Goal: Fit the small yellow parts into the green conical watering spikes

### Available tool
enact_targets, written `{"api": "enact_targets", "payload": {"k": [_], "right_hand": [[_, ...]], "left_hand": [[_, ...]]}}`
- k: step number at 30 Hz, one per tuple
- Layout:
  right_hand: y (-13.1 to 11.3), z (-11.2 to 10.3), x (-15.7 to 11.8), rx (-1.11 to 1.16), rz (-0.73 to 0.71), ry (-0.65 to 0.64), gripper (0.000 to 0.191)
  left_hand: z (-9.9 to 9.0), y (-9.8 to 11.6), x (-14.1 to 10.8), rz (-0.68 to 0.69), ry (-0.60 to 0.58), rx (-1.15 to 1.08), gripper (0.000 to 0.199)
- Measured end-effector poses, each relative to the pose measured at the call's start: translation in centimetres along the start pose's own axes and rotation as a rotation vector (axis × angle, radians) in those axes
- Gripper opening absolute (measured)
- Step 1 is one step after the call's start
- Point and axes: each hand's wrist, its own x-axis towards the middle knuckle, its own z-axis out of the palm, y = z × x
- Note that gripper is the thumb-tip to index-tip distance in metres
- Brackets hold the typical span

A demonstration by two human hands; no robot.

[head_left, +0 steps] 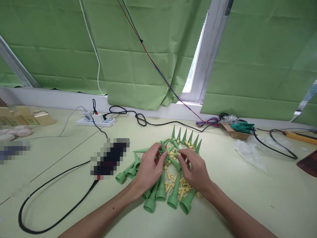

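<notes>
My left hand [151, 168] is closed around a green plastic spike [162, 146], its pointed end upward. Close by on the right, the thumb and fingertips of my right hand [197, 168] pinch a small yellow plastic piece [176, 154]. Below and between both hands lie many loose yellow pieces [183, 190], shaped like little valves. Hollow green spikes [161, 190] fan out around them, with their wide round ends toward me. Behind my hands, several more green spikes [184, 136] stand in a row with points up, and small yellow parts show at their lower ends.
A blurred-out dark device [111, 157] lies left of the spikes, with a black cable [53, 175] looping toward me. At the back are a white power strip [96, 121] and an open cardboard box [234, 130]. Clear plastic wrap [250, 153] lies to the right.
</notes>
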Motion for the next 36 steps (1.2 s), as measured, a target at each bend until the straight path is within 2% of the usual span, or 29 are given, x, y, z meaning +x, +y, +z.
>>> {"api": "enact_targets", "payload": {"k": [10, 24, 36], "right_hand": [[0.15, -0.04, -0.24, 0.044, 0.016, -0.046, 0.015], [0.45, 0.2, -0.31, 0.116, -0.004, -0.074, 0.017], [0.59, 0.18, -0.38, 0.15, 0.027, -0.074, 0.017]], "left_hand": [[0.1, 0.06, -0.08, -0.01, -0.033, 0.002, 0.018], [0.06, 0.37, -0.26, -0.027, -0.107, -0.155, 0.017], [0.52, -0.04, -0.31, 0.108, -0.099, -0.096, 0.015]]}}
